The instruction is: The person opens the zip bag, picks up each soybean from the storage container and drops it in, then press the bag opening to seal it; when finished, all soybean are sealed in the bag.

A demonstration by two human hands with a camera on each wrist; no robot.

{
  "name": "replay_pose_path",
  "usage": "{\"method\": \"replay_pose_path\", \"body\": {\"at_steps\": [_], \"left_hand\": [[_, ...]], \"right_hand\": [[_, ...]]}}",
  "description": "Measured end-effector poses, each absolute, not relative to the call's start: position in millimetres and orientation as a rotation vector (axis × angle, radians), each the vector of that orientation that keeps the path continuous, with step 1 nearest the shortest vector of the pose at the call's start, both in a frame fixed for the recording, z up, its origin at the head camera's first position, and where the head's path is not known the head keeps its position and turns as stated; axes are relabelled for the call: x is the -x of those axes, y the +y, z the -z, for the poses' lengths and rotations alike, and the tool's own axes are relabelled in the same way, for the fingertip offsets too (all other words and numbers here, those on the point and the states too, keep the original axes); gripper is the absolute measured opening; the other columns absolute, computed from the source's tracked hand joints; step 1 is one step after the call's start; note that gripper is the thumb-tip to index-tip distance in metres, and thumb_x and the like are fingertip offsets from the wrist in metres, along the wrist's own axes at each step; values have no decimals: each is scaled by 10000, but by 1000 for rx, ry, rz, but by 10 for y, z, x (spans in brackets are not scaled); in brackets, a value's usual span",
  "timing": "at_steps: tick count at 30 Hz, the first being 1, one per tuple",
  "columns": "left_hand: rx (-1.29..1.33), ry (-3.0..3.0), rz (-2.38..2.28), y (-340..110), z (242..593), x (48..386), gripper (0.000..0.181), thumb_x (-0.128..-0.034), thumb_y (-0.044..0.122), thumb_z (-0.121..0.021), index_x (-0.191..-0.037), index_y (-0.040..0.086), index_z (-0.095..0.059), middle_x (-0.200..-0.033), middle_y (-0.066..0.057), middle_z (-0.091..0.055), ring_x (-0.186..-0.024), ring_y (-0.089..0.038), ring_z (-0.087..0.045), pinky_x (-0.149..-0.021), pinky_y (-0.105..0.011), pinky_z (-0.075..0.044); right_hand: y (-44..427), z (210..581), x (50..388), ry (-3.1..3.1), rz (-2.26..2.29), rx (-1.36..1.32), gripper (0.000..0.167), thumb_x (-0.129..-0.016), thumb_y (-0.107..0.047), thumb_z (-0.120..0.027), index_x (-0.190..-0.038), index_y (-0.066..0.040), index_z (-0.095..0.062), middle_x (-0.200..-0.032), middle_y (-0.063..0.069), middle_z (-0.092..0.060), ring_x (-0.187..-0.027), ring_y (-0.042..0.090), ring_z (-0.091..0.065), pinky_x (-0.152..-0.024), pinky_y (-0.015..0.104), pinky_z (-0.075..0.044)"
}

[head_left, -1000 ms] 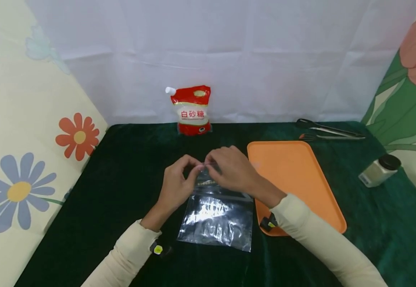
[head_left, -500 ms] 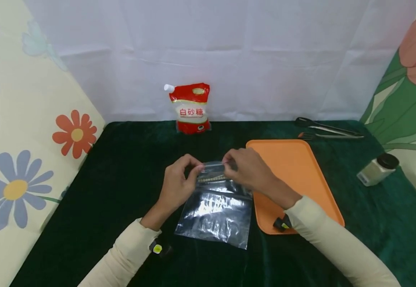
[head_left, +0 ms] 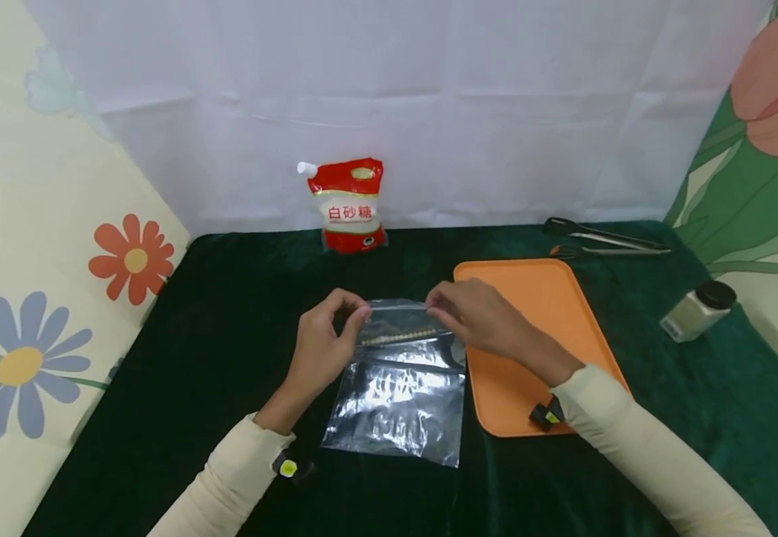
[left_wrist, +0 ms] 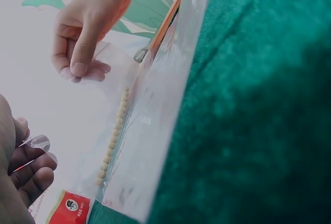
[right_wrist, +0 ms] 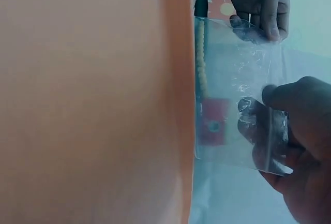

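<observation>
A small clear zip bag (head_left: 395, 317) is stretched between my hands, with a row of small pale round beads (left_wrist: 112, 141) along its bottom. My left hand (head_left: 324, 335) pinches its upper left corner between thumb and fingers. At the upper right, my right hand (head_left: 479, 317) pinches the top edge, as the right wrist view also shows with the thumb (right_wrist: 287, 95) in front and fingers behind the film. Beneath the small bag lies a larger clear plastic bag (head_left: 395, 421), flat and shiny on the dark green cloth (head_left: 261, 298).
An orange tray (head_left: 529, 287) lies right of the bags, partly under my right arm. Behind it rest tongs (head_left: 610, 242). A tilted jar with a black lid (head_left: 697, 309) is at the far right. A red-and-white sugar pouch (head_left: 348, 209) stands at the back.
My right hand has moved right along the small bag's top edge, away from my left hand, and the bag's top now shows spread between them. The left hand has barely moved.
</observation>
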State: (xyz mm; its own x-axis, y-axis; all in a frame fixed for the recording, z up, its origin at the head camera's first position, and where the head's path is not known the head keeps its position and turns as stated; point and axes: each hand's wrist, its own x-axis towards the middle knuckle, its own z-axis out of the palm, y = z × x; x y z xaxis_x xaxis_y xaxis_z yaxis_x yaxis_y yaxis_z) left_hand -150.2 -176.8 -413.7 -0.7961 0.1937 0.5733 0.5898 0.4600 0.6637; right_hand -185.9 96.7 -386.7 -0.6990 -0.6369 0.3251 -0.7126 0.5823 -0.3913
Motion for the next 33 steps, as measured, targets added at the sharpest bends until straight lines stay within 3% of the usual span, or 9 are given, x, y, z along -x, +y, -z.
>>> {"method": "replay_pose_path", "body": {"at_steps": [8,16,25,33], "left_hand": [[663,-2284,1295,-1764,4141,1510,46,-989,160,-641,-1020,126,-630,-913,59,-637,-778,-114,-596,-690,-317,-516],[657,-2290,1286,-1752,4121,1491,58,-994,167,-632,-1012,113,-643,-897,32,-643,-765,-113,-589,-674,-313,-505],[683,-2298,1306,-1766,4135,1502,53,-995,168,-630,-1020,123,-640,-912,43,-640,-780,-110,-590,-711,-348,-511],[685,-2305,1308,-1774,4142,1503,42,-997,179,-627,-1021,148,-643,-916,75,-636,-799,-104,-600,-729,-366,-518]], "right_hand": [[965,3848,1859,-2634,-774,-1196,169,-1000,-254,-637,-1120,-134,-647,-987,-45,-693,-861,44,-646,-712,235,-544],[946,3865,1854,-2588,-697,-1206,133,-997,-227,-637,-1077,-122,-657,-898,-50,-669,-715,25,-572,-635,215,-503],[931,3893,1840,-2360,-480,-1308,78,-962,-155,-651,-1013,-96,-645,-808,-33,-645,-678,106,-538,-694,317,-452],[911,3939,1866,-2348,-572,-1313,58,-945,-157,-647,-993,-133,-625,-799,-47,-620,-665,85,-510,-686,307,-448]]}}
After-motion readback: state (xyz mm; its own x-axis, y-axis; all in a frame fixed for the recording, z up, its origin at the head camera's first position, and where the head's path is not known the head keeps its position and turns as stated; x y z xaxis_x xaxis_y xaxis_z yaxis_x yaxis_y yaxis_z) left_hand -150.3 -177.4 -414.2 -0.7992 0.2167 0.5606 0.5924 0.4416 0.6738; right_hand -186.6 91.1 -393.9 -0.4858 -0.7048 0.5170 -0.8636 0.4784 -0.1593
